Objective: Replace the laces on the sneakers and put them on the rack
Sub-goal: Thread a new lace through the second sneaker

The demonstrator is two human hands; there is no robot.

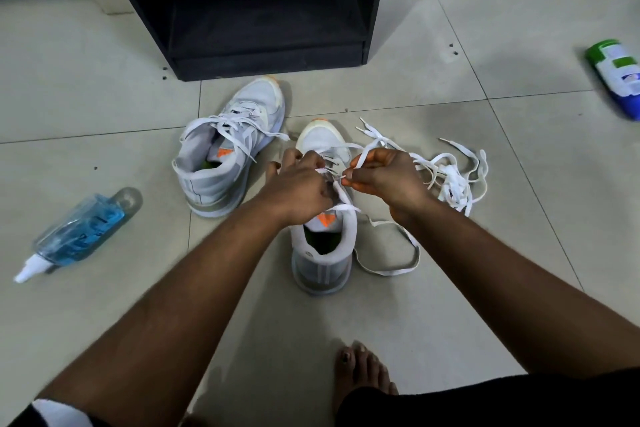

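The right hand (384,177) pinches a white lace (360,158) between thumb and curled fingers, just above the eyelets of the near sneaker (323,253). The left hand (298,189) lies over the tongue of the same shoe, its fingers curled down onto the lacing; it seems to hold a strand there, though the fingertips are hidden against the shoe. The two hands are close together, almost touching, over the middle of the sneaker. This shoe stands on the tiled floor (104,97) with its toe pointing away from the person and its heel toward them (an orange patch shows on the tongue). One free end of its lace trails in a loop on the floor to the right of the heel.

A heap of loose white laces (453,180) lies just right of the right hand. The second sneaker (225,149) stands to the left and further away, laced loosely, its toe near the foot of the dark rack (249,10). A blue spray bottle (79,229) lies on its side at far left, and a green-and-white bottle (616,76) lies at the right edge. A bare foot (360,371) rests on the floor below the arms.
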